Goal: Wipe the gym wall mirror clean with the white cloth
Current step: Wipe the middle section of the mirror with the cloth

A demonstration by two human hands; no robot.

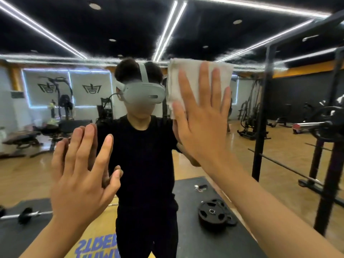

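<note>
White folded cloth point(174, 84) lies flat against the large gym wall mirror point(232, 149), high and right of centre in my head camera's view, level with the reflected grey headset point(143, 94). My operator's right hand point(202, 123) presses it to the glass with the palm forward and all the fingers straight and spread; nothing is curled round the fabric, so the hand is released and simply pushing. The fingertips reach nearly to the cloth's upper edge, and the cloth shows around and between them, with its left border hanging free beside the headset's reflection.

Lower and to the left, the left hand point(81, 181) is raised flat toward the mirror, fingers straight and slightly fanned, thumb out to the right, holding nothing. Its darker reflection sits directly behind the fingers and meets them, so it seems to rest on the glass, well apart from the cloth.

Between the two hands the mirror shows a person in a black T-shirt point(145, 155). Reflected behind, on a black floor mat point(188, 205), sits a stack of round black weight plates point(214, 213) at lower right, and a chrome barbell point(28, 215) lies at lower left. A black steel rack point(260, 112) stands on the right; I cannot tell whether all of it is reflection. White light strips point(171, 28) cross the black ceiling.
</note>
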